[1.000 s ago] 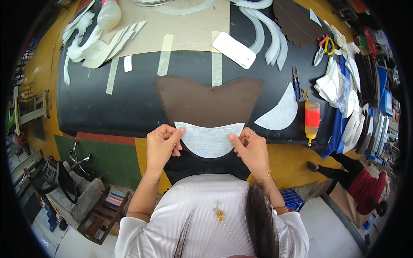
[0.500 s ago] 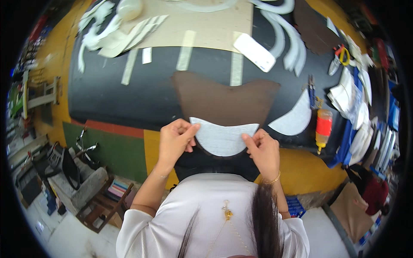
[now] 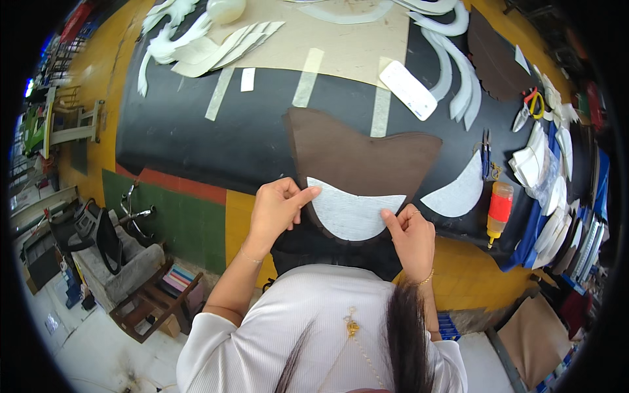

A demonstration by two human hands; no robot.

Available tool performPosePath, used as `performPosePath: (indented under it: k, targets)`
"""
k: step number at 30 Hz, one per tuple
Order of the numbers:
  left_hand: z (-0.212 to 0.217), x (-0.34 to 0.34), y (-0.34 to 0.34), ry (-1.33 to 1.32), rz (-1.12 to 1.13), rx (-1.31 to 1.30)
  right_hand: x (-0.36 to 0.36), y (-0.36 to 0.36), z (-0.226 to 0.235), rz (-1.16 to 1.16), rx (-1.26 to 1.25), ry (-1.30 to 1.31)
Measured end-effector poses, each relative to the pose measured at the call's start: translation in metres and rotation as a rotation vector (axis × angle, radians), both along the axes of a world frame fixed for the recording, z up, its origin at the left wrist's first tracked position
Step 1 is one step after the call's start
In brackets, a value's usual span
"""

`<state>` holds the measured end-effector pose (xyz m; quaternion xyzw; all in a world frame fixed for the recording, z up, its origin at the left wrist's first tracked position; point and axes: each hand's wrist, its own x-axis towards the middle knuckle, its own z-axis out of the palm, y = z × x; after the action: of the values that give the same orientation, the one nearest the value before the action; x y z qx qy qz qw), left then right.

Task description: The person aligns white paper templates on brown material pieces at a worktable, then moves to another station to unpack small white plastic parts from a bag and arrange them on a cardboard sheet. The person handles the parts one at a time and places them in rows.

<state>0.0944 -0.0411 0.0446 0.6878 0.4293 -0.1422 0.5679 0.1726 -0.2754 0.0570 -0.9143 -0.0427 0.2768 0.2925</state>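
Observation:
A white, faintly striped half-moon piece [image 3: 354,211] lies over the lower part of a brown sheet piece [image 3: 360,157] with a dipped upper edge. My left hand [image 3: 280,208] pinches the white piece's upper left corner between thumb and finger. At its right edge, my right hand [image 3: 411,241] grips with the thumb on top and the fingers curled beneath. A narrow brown border shows under the white piece's curved lower edge. The brown piece rests on the black-covered table [image 3: 177,131], its lower end hanging at the near edge.
A second white piece [image 3: 455,190] lies right of my right hand, beside a red-labelled squeeze bottle [image 3: 500,208] and thread snips [image 3: 486,154]. Scissors [image 3: 529,108], a white phone-like slab [image 3: 407,90] and curved white cut-outs [image 3: 226,49] lie farther back. A grey chair [image 3: 124,268] stands left.
The view has shifted, so the table and its things appear farther right and slightly turned. Both hands keep their hold on the white half-moon piece, with little change in its place.

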Motion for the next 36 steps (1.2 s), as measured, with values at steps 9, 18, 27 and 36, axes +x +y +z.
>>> performPosePath:
  k: [9,18,27,36]
  targets:
    - [0.002,0.007,0.017,-0.127,-0.115,0.201,0.019,-0.027,-0.004,0.044,-0.148,-0.240]
    - [0.036,0.223,-0.033,-0.728,-0.584,0.143,0.043,-0.045,0.004,-0.071,0.107,-0.533]
    - [-0.027,0.418,-0.083,-0.502,-0.199,-0.311,0.044,-0.081,-0.005,-0.060,0.038,-0.647]
    - [-0.006,0.426,-0.125,-0.619,-0.350,-0.183,0.058,-0.078,-0.002,0.243,-0.079,-0.651]
